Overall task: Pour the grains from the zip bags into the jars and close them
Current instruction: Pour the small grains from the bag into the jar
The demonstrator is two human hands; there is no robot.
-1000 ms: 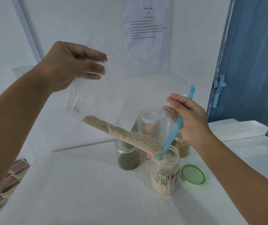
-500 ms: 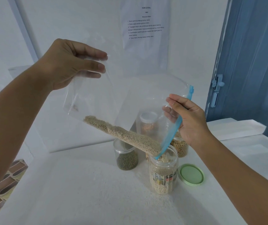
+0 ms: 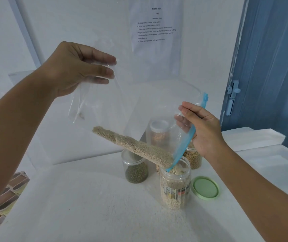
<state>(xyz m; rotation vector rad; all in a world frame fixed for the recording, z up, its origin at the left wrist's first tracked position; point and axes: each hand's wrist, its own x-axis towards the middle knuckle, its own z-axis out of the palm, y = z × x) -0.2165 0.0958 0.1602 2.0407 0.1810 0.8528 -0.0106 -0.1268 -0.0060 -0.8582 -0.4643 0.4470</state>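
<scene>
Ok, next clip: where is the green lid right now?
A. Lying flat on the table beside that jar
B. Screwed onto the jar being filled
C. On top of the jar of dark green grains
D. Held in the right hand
A: the green lid lies flat on the table just right of the open jar taking grains from the zip bag.
</scene>
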